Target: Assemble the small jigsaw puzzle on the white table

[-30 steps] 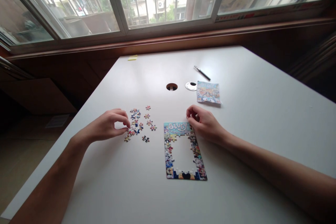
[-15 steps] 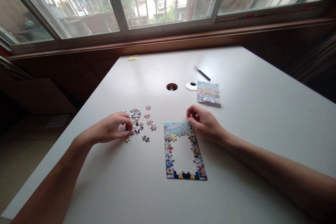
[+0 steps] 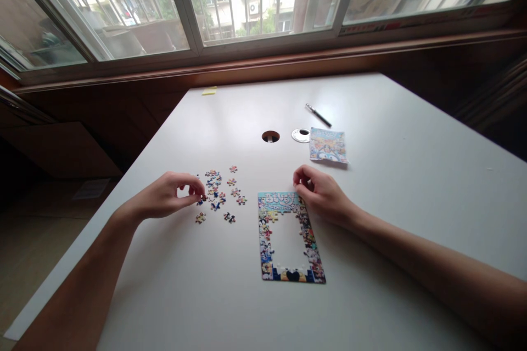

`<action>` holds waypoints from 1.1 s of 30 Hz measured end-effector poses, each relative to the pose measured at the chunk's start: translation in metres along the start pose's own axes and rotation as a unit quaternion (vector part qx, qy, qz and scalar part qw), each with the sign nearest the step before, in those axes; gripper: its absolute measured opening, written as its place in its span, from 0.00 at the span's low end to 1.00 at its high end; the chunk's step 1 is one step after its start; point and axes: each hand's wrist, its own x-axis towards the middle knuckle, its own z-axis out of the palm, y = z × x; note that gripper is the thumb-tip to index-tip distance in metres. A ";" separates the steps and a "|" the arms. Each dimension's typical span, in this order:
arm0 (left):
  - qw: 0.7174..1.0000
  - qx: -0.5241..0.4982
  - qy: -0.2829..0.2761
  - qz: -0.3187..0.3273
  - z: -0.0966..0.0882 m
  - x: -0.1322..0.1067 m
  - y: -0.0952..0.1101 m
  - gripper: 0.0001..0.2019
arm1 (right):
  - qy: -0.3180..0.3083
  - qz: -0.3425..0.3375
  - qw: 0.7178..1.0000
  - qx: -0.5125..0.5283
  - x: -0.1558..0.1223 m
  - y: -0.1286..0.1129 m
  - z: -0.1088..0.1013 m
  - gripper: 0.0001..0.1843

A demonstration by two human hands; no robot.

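Puzzle frame: colourful rectangular jigsaw border [image 3: 290, 238], just near of the right hand; all four sides joined, white middle unfilled.
Right hand: right hand [image 3: 323, 194] loosely curled, resting at the far right corner of the border; whether anything sits between the fingertips, cannot tell.
Left hand: left hand [image 3: 167, 197] pinched shut, thumb and forefinger gripping one small dark puzzle piece [image 3: 203, 197].
Loose stock: scattered small colourful puzzle pieces [image 3: 220, 193], between the hands, just right of the left fingertips; a good number yet to be placed.
Containers: none; printed reference picture card [image 3: 328, 145], silver round cap [image 3: 300, 135] and black pen [image 3: 318, 114] beyond the right hand on the white table [image 3: 411, 186].
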 end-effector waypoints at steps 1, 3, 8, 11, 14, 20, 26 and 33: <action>1.000 -0.007 -0.012 0.004 0.001 0.000 0.000 0.06 | 0.000 0.000 1.000 0.000 0.000 0.000 0.000 0.04; 0.999 -0.018 -0.040 0.013 0.003 0.001 0.000 0.06 | 0.000 0.000 1.000 0.001 0.000 0.000 0.000 0.04; 0.999 0.005 -0.033 0.040 0.009 0.005 -0.001 0.05 | 0.002 -0.001 1.000 0.000 0.000 0.000 0.001 0.04; 0.996 0.047 0.069 0.029 0.019 0.011 -0.005 0.07 | 0.001 -0.001 1.000 -0.002 0.000 0.000 0.001 0.04; 0.982 0.096 0.164 0.015 0.032 0.018 -0.008 0.09 | 0.002 -0.001 1.000 -0.005 0.000 0.000 0.001 0.04; 0.970 0.146 0.195 0.018 0.049 0.029 -0.010 0.13 | 0.004 -0.005 1.000 -0.003 0.000 0.000 0.001 0.04; 0.972 0.165 0.170 -0.001 0.050 0.035 -0.013 0.15 | 0.002 -0.003 1.000 -0.005 0.000 -0.002 0.001 0.04; 0.977 0.118 0.178 -0.011 0.048 0.037 -0.011 0.11 | 0.003 -0.006 1.000 -0.006 0.001 -0.002 0.001 0.03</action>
